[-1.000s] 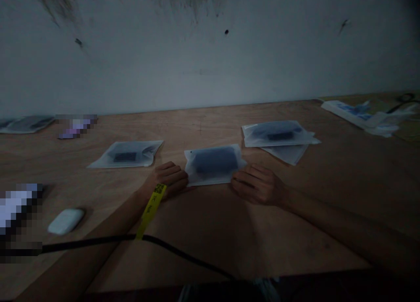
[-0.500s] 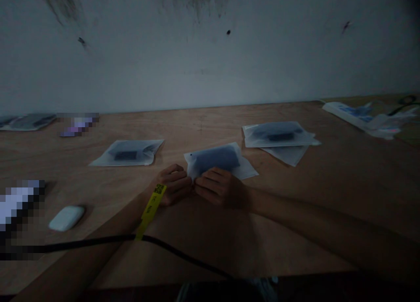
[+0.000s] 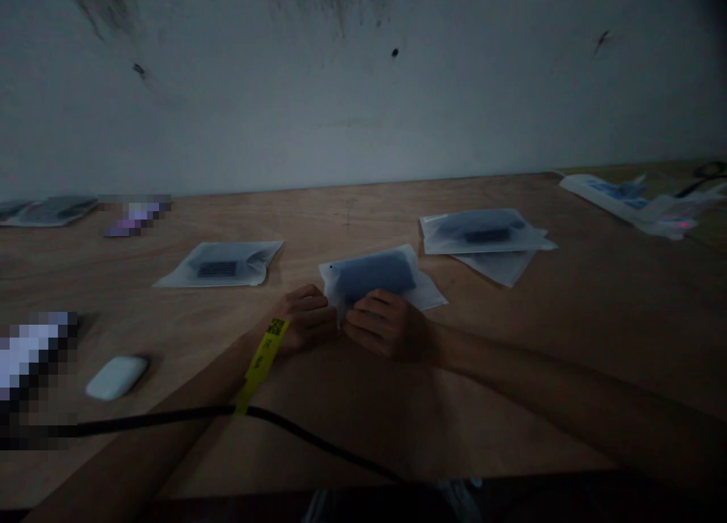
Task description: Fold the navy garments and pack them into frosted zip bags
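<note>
A frosted plastic bag (image 3: pixel 372 272) with a dark, bulky item inside lies tilted in front of me at the middle of the table. My left hand (image 3: pixel 308 319) is closed at the bag's near left corner, fingers curled. Beside it, my right hand (image 3: pixel 383 325) is closed on the bag's near edge, its knuckles covering part of the dark item. The fingertips of both hands are hidden, so the exact pinch does not show. A yellow tag (image 3: pixel 264 360) on a black cable (image 3: pixel 170 417) crosses in front of my left wrist.
Another frosted bag (image 3: pixel 227 264) lies to the left, and stacked bags (image 3: pixel 474 231) lie to the right. A white rounded case (image 3: pixel 117 378) sits at near left. At far right is a white power strip (image 3: pixel 602 197) with plastic wrapping. The wall (image 3: pixel 352 114) bounds the wooden table (image 3: pixel 341 424).
My right hand has shifted slightly to the right, and the gap between my hands is a little wider. The bag has hardly moved.
</note>
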The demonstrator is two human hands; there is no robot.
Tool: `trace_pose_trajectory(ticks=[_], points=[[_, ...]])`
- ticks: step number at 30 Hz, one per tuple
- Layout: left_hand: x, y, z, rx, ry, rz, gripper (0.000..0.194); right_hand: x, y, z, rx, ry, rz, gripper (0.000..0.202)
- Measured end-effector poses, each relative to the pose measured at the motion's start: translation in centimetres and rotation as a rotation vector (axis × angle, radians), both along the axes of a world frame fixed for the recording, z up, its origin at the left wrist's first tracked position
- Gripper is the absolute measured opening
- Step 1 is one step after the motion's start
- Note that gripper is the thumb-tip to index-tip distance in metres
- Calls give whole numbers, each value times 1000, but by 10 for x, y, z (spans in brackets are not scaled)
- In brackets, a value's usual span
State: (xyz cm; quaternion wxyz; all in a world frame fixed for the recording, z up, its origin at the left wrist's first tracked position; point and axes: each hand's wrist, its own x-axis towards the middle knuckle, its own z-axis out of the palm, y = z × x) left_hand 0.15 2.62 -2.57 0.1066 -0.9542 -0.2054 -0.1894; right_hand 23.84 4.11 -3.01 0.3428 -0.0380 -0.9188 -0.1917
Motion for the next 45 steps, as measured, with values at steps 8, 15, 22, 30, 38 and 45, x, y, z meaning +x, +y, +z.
trace_pose_trajectory(ticks=[8,15,22,30,38,45], points=[[-7,-3,14,31,-15,-35,33,36,5,5,-29,35,-71,12],[-22,6,13,-25,20,-57,39,84,12,8,-13,39,-130,12],[-28,8,9,-70,48,-57,37,99,14,10,5,46,-143,12],[-21,0,18,-50,-7,35,34,92,15,7,-148,-5,-237,11],[-11,2,16,17,-47,35,16,81,-2,7,-91,-56,-63,20],[-7,0,17,-52,-94,28,15,75,-10,8,-127,-90,-17,22]])
